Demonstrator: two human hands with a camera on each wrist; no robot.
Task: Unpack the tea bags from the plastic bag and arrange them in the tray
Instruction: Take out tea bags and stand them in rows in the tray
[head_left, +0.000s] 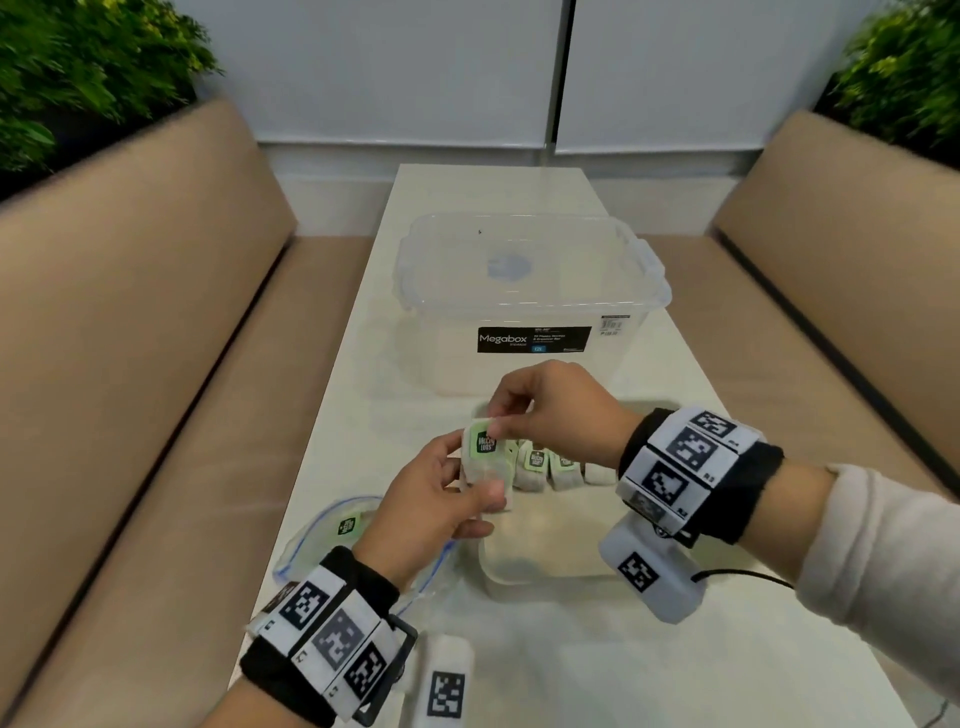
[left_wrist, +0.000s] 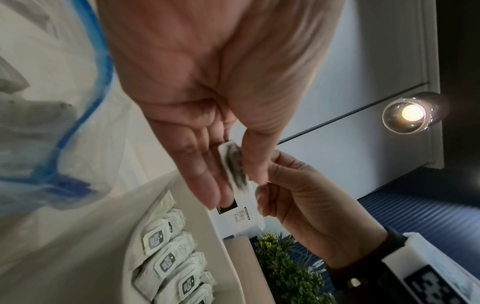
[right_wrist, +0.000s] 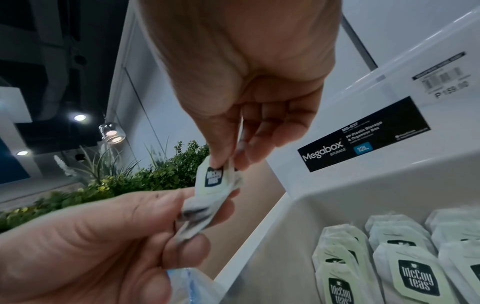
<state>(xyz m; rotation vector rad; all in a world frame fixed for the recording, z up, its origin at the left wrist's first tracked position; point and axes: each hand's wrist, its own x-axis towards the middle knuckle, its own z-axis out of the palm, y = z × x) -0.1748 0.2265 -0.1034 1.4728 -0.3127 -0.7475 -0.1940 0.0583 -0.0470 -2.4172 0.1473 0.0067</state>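
Tea bag (head_left: 485, 457) pinched between both hands (above the tray (head_left: 540, 566)).

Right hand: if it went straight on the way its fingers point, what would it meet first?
The right hand already pinches the tea bag; straight on, it likely meets the left hand holding it.

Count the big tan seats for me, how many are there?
2. The left seat runs along one side of the table, the right seat along the other. More could be outside the picture.
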